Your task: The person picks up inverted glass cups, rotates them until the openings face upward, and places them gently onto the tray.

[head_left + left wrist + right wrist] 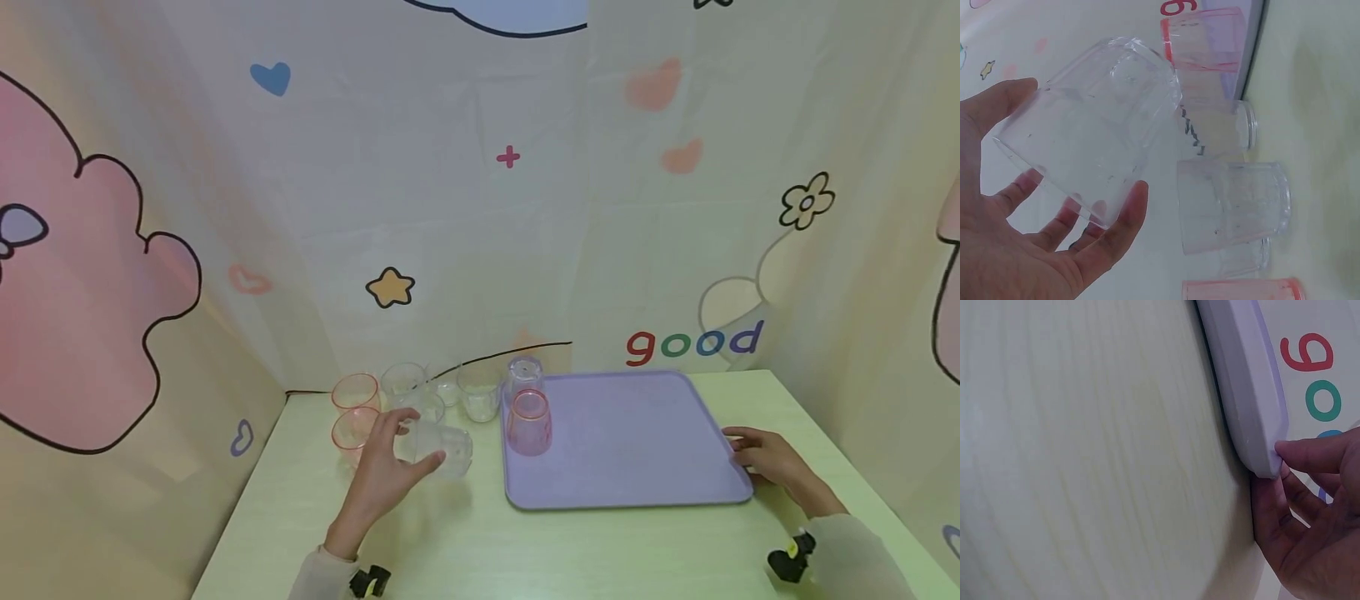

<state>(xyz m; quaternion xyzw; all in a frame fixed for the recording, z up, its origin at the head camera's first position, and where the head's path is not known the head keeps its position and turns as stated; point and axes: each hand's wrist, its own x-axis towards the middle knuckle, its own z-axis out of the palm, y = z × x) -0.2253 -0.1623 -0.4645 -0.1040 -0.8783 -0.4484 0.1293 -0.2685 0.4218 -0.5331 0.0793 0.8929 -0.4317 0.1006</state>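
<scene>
Right hand (1319,540) pinching lilac tray (1247,394) at its rim, wood-grain tabletop (1097,450), red and green letters (1310,401)

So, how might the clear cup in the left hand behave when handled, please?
The clear cup is probably stiff, since its walls look undented in the grip of the left hand. Its smooth surface may be slippery, and its faceted base might limit rolling.

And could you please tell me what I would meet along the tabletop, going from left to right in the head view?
Two red-rimmed cups, tilted clear cup in the left hand, standing clear cup just left of the lavender tray, pink cup on that tray, right hand.
</scene>
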